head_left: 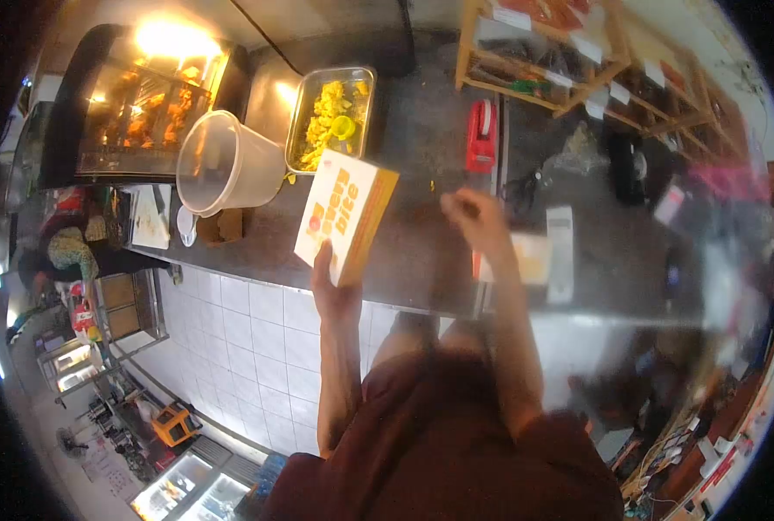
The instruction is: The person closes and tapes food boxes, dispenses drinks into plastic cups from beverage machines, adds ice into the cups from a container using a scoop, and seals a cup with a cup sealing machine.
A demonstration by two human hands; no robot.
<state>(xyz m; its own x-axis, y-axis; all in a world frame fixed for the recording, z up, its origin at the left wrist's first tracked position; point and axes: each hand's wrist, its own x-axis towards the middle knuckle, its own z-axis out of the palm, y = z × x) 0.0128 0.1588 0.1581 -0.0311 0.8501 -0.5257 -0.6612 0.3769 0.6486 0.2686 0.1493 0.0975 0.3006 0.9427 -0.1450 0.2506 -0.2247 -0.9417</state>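
Note:
My left hand (335, 291) grips a white and yellow cardboard food box (350, 204), printed with orange and red lettering, and holds it tilted over the dark counter. The box looks closed. To its right, my right hand (480, 224) is raised above the counter with its fingers curled together; whatever is between them, if anything, is too blurred to make out. A red tape dispenser (482, 139) lies just beyond that hand. Behind the box, a metal tray (293, 143) holds yellow food pieces and a small yellow-green cup (342, 128).
Left of the tray, a clear plastic bucket (230, 165) lies tilted near a lit food display case (157, 104). Another flat box (530, 259), partly behind my right arm, lies on the counter (413, 234). A wooden rack (547, 65) stands at the back right.

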